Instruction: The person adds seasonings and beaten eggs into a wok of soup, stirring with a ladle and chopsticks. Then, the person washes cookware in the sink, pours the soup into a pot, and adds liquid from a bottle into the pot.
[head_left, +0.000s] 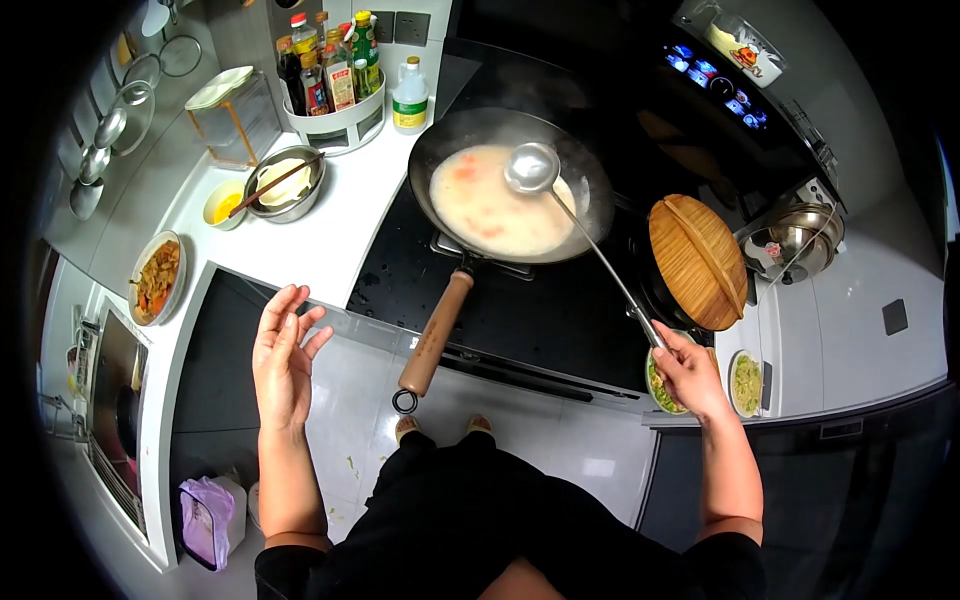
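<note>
The ladle (pixel 532 168) reaches into the space above the wok (pixel 592 185), its head over the pale soup (pixel 485 215); whether it touches the surface I cannot tell. The right hand (pixel 688 372), to the right of the wok and nearer the body, is clamped on the far end of the ladle, fingers wrapped round it. Such a rear grip probably keeps the skin away from the heat, since the long shaft spans the gap between hand and soup. The left hand (pixel 287 360) holds nothing: it is raised to the left of the wok's handle (pixel 440 330), fingers apart and slightly bent, perhaps to stay clear of the hot metal.

The wok sits over a burner on the stove (pixel 385 290), its handle pointing toward the body, seemingly for an easy reach. The wooden lid (pixel 690 280) lies to the right of the wok, which leaves the soup uncovered for the ladle. Left of the wok, on the table (pixel 372 170), bottles (pixel 340 85) stand grouped in a rack (pixel 350 130), presumably handy to the stove. Farther left of it are a steel bowl (pixel 297 211) and chopsticks (pixel 275 186) laid across its top, likely parked there between uses.
</note>
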